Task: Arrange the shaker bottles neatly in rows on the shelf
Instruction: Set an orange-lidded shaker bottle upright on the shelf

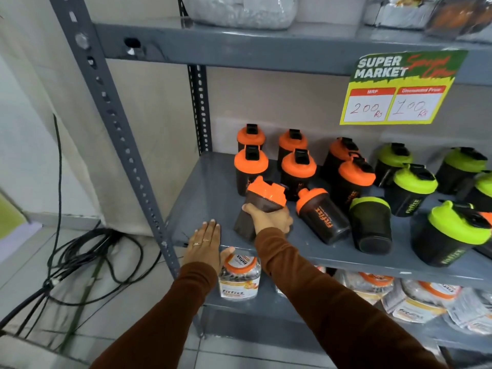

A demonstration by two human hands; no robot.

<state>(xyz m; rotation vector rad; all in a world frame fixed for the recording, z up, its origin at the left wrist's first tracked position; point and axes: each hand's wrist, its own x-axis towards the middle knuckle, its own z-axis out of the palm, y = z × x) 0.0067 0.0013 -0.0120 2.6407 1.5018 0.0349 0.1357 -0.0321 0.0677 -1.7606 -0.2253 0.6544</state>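
1. Shaker bottles of dark plastic with orange lids (298,169) are stood in two rows at the back of the grey metal shelf (202,193); green-lidded ones (414,182) are grouped to the right.
2. One tilted orange-lidded shaker (262,203) is gripped around its body by the right hand (270,218), near the shelf's front.
3. Another orange-lidded shaker (323,215) is seen lying on its side just beside it.
4. The left hand (205,243) is laid flat, fingers extended, on the shelf's front edge, holding nothing.
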